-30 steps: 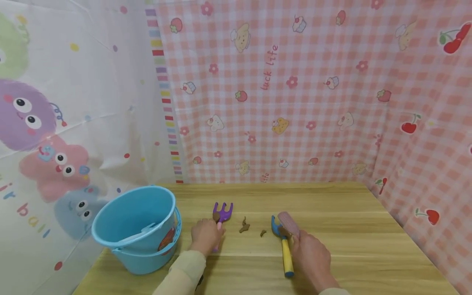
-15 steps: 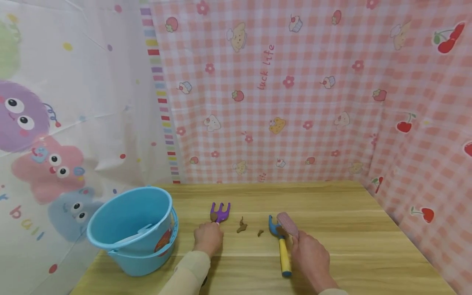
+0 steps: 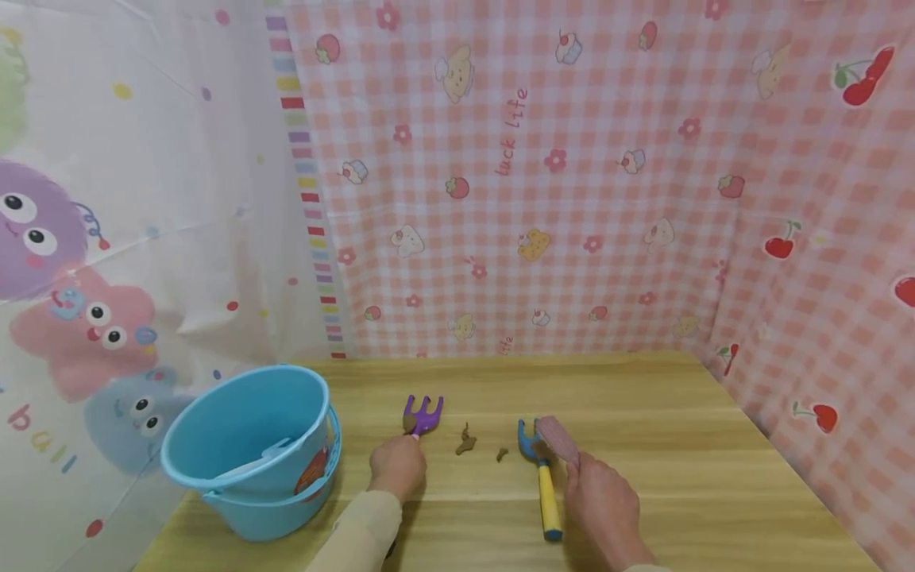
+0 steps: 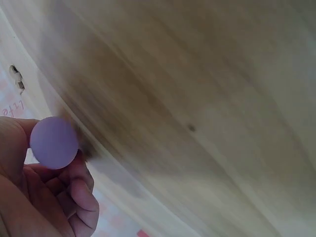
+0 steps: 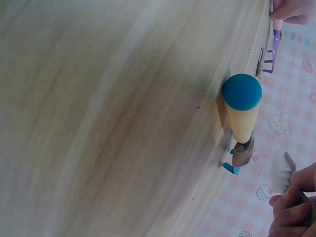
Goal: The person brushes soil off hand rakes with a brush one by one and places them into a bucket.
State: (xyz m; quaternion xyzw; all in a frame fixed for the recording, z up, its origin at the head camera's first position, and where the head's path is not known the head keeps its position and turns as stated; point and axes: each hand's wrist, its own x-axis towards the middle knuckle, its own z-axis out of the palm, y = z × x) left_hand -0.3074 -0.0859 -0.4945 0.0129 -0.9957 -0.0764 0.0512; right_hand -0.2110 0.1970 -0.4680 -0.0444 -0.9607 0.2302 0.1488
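My left hand point(image 3: 398, 467) grips the pink handle of a purple toy hand rake point(image 3: 426, 417), tines facing the back; a brown clump clings beside its tines. In the left wrist view the fingers curl round the handle's round lilac end point(image 4: 54, 143). My right hand point(image 3: 604, 500) holds a brush with a pink back point(image 3: 557, 438), and its white bristles point(image 5: 280, 173) show in the right wrist view. The brush head overlaps a blue toy rake with a yellow handle point(image 3: 548, 500), lying on the table. Stuck on that rake's head is a brown clump point(image 5: 243, 153).
On the left stands a light blue bucket point(image 3: 257, 516) with a pale tool point(image 3: 253, 462) inside. Brown crumbs point(image 3: 465, 442) lie on the wooden table point(image 3: 643, 397) between the rakes. Patterned cloth point(image 3: 572, 199) hangs behind and at both sides.
My left hand has closed over the purple rake's pink handle, which showed beside the fingers before. The right hand with the brush has hardly moved; the head view has shifted slightly.
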